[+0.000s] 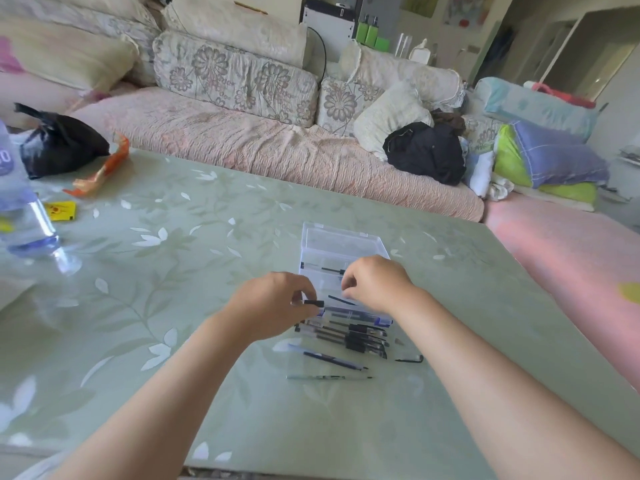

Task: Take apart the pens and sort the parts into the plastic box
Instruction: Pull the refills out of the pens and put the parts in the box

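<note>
Pinching a short black pen part [313,303] between thumb and fingertips, the left hand [273,303] hovers at the near left corner of the plastic box [343,241]. The right hand [377,284] is over the middle of the box with its fingers curled inward. A thin dark refill [341,300] runs out from under those fingertips, but I cannot tell whether they grip it or hold nothing.

The box is clear, with its lid folded back flat on the far side. It sits on the pale green, leaf-patterned worktop [207,258], straight ahead of the person. Another slim dark piece [329,269] lies in a far section of the box.

A row of whole pens [346,332] lies touching the near edge of the box, side by side and with black grips. Nearer the person, two loose parts lie apart on the worktop: a dark tube [334,361] and a thinner rod [329,377]. A small black hooked bit [410,359] lies to their right.

Far left on the worktop are a clear bottle [24,220], a yellow packet [60,211], an orange wrapper [100,171] and a black bag [59,143]. A pink-covered sofa [277,150] with flowered cushions runs behind, with a black garment [424,152] on it.
</note>
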A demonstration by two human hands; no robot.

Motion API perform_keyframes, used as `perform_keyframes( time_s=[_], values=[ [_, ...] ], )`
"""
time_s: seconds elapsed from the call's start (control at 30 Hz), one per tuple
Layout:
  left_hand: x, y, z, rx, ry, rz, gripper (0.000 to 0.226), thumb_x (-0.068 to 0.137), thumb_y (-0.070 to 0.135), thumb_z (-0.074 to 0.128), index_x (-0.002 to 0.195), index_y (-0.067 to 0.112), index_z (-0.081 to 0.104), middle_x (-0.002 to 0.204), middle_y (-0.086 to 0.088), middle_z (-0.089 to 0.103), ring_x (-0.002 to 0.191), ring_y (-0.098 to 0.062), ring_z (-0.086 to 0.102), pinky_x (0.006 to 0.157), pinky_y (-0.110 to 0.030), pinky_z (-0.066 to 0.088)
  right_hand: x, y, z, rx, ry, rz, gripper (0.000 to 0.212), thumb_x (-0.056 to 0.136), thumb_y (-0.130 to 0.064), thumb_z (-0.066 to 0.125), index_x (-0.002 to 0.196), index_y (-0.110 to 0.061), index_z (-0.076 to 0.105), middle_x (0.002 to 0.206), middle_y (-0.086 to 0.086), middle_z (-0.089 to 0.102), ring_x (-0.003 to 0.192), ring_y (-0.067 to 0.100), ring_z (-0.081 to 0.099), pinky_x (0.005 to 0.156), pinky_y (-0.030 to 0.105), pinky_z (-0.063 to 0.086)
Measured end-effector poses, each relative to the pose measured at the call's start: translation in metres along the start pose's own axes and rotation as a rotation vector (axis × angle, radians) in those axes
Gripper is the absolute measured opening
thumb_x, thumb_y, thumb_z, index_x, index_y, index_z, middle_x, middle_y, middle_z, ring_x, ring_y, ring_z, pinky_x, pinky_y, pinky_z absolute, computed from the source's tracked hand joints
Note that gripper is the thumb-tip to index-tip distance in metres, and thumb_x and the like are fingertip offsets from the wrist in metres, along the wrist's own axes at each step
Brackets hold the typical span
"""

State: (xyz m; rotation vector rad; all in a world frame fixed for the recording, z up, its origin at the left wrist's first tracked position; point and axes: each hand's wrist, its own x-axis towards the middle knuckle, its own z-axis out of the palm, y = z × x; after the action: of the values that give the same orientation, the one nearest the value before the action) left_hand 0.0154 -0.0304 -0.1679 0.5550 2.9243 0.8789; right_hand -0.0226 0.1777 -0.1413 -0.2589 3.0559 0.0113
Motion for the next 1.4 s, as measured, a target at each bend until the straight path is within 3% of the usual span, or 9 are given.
perform_keyframes(
  time_s=[0.23, 0.47, 0.63, 0.8, 0.93, 1.2, 1.33, 1.4],
  values=[
    [0.002, -0.003, -0.006, -0.01, 0.042, -0.013, 0.014, 0.089, 0.047, 0.059, 0.098, 0.038, 0.064, 0.091, 0.013, 0.063, 0.069, -0.003, 0.052, 0.054, -0.02, 0.034, 0.019, -0.013, 0.004, -0.173, -0.09, -0.024, 0.009, 0.072, -0.022, 0.07, 0.079, -0.027, 0.075, 0.082, -0.01, 0.07, 0.082, 0.019, 0.065, 0.061, 0.024, 0.047],
    [0.004, -0.004, -0.005, -0.01, 0.047, -0.018, 0.013, 0.091, 0.044, 0.057, 0.098, 0.036, 0.064, 0.094, 0.014, 0.062, 0.068, -0.004, 0.05, 0.054, -0.023, 0.034, 0.012, -0.015, -0.003, -0.248, -0.116, -0.091, 0.012, 0.079, -0.02, 0.062, 0.081, -0.026, 0.072, 0.085, -0.009, 0.068, 0.081, 0.018, 0.056, 0.065, 0.027, 0.041],
    [0.002, -0.004, -0.002, -0.011, 0.05, 0.001, 0.012, 0.093, 0.04, 0.055, 0.098, 0.033, 0.063, 0.1, 0.014, 0.063, 0.076, -0.009, 0.053, 0.059, -0.023, 0.039, -0.006, -0.006, -0.012, -0.14, -0.01, -0.097, 0.013, 0.08, -0.021, 0.055, 0.083, -0.027, 0.066, 0.086, -0.011, 0.065, 0.083, 0.017, 0.055, 0.065, 0.028, 0.039],
    [0.001, 0.0, 0.0, 0.038, 0.047, 0.0, 0.013, 0.098, 0.039, 0.046, 0.106, 0.04, 0.057, 0.1, 0.017, 0.064, 0.058, 0.003, 0.046, 0.053, -0.021, 0.032, -0.036, 0.014, -0.011, -0.005, 0.164, -0.072, 0.015, 0.082, -0.024, 0.056, 0.09, -0.032, 0.067, 0.088, -0.016, 0.068, 0.084, 0.011, 0.057, 0.068, 0.025, 0.04],
    [0.0, 0.006, 0.005, 0.038, 0.016, 0.009, 0.023, 0.1, 0.036, 0.041, 0.114, 0.046, 0.056, 0.1, 0.015, 0.067, 0.062, 0.0, 0.053, 0.056, -0.021, 0.039, -0.063, 0.031, -0.001, 0.153, 0.259, -0.067, 0.02, 0.085, -0.02, 0.061, 0.096, -0.033, 0.07, 0.082, -0.018, 0.062, 0.074, 0.006, 0.052, 0.067, 0.025, 0.042],
    [-0.001, 0.016, 0.022, -0.027, 0.009, 0.046, 0.021, 0.1, 0.026, 0.044, 0.106, 0.04, 0.059, 0.108, 0.023, 0.057, 0.07, 0.0, 0.056, 0.062, -0.022, 0.039, -0.089, 0.046, 0.018, 0.304, 0.277, -0.103, 0.019, 0.09, -0.018, 0.063, 0.1, -0.03, 0.074, 0.088, -0.015, 0.062, 0.074, 0.003, 0.05, 0.07, 0.018, 0.037],
    [-0.004, 0.018, 0.024, -0.062, -0.033, 0.01, 0.029, 0.1, 0.028, 0.043, 0.113, 0.051, 0.056, 0.102, 0.029, 0.061, 0.075, 0.011, 0.056, 0.065, -0.019, 0.04, -0.092, 0.053, 0.021, 0.306, 0.28, -0.101, 0.018, 0.09, -0.018, 0.062, 0.1, -0.029, 0.074, 0.086, -0.017, 0.059, 0.075, 0.004, 0.049, 0.066, 0.008, 0.032],
    [-0.005, 0.021, 0.024, -0.08, -0.057, 0.01, 0.031, 0.099, 0.028, 0.043, 0.113, 0.052, 0.056, 0.1, 0.028, 0.062, 0.083, 0.007, 0.058, 0.068, -0.018, 0.041, -0.093, 0.056, 0.021, 0.316, 0.287, -0.105, 0.019, 0.09, -0.017, 0.062, 0.099, -0.028, 0.074, 0.085, -0.018, 0.057, 0.075, 0.004, 0.049, 0.066, 0.011, 0.033]
  ],
)
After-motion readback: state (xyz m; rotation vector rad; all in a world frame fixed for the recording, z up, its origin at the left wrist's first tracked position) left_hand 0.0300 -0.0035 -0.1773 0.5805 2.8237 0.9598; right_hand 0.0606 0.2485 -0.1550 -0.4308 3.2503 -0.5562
